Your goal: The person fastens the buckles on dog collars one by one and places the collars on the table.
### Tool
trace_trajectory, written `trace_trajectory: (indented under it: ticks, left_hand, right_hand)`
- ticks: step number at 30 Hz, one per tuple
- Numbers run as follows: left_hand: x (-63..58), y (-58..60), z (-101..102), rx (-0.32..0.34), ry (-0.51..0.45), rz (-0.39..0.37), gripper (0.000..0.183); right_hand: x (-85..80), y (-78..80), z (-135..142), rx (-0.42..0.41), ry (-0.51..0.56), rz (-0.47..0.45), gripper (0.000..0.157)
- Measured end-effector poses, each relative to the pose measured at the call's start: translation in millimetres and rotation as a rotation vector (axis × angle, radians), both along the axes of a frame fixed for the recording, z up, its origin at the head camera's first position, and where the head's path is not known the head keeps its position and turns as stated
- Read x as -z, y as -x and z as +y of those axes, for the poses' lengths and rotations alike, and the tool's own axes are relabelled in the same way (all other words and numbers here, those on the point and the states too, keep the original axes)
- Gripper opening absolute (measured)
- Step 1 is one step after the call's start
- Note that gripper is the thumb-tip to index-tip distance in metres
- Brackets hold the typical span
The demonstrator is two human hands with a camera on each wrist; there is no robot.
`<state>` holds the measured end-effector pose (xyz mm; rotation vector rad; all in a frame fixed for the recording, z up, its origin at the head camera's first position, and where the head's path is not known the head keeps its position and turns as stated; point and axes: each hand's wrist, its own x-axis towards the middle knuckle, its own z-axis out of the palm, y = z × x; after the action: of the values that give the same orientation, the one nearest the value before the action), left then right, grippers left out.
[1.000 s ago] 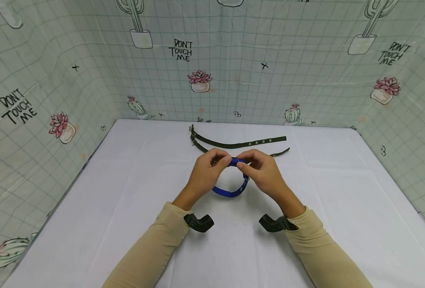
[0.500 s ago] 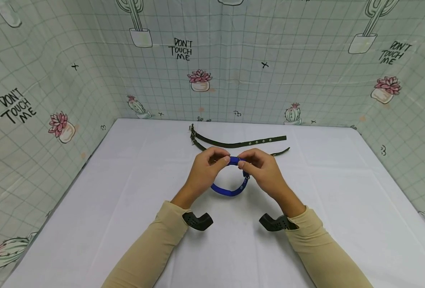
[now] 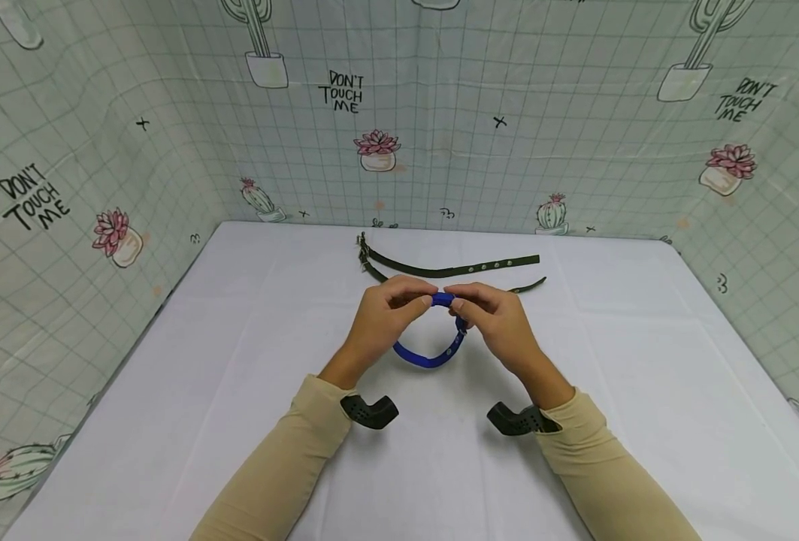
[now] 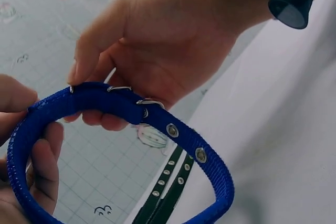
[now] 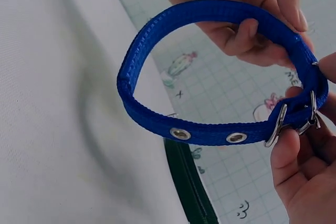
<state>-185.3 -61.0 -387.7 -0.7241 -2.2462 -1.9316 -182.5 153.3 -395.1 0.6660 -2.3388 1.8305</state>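
A blue collar with metal eyelets is closed into a loop, held up above the white table. In the head view my left hand pinches the far left part of the band between thumb and fingers. My right hand pinches the band on the right, close to its metal buckle. The right wrist view shows the right thumb touching near this hardware. In the left wrist view the eyelets face out beside the buckle. Fingers hide parts of the band.
Dark green collar straps with eyelets lie on the white table beyond the hands, their metal buckles at the left end. A patterned curtain rises behind the table. Black wrist cameras hang inward from both sleeves.
The blue loop and my left hand have shifted slightly to the left and away. My right fingers have changed their hold a little on the band. The green straps stay put.
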Motion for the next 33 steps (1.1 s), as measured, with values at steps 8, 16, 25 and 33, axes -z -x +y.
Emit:
trace_trajectory:
  ticks: [8, 16, 25, 33]
  left_hand:
    - [0.0, -0.1, 1.0, -0.035, -0.005, -0.020, 0.019]
    - [2.7, 1.3, 1.6, -0.095, -0.108, -0.133, 0.020]
    - [1.2, 3.3, -0.6, -0.148, -0.252, -0.286, 0.022]
    - [0.8, 5.3, 0.4, -0.150, -0.209, -0.267, 0.019]
  right_hand:
    - [4.4, 0.3, -3.1, 0.083, 0.079, -0.038, 0.026]
    - [6.4, 1.3, -6.9, 0.108, 0.087, -0.043, 0.023]
    - [8.0, 0.9, -9.3, 0.028, -0.019, -0.106, 0.036]
    - [11.2, 2.5, -7.7, 0.009, -0.018, -0.089, 0.040]
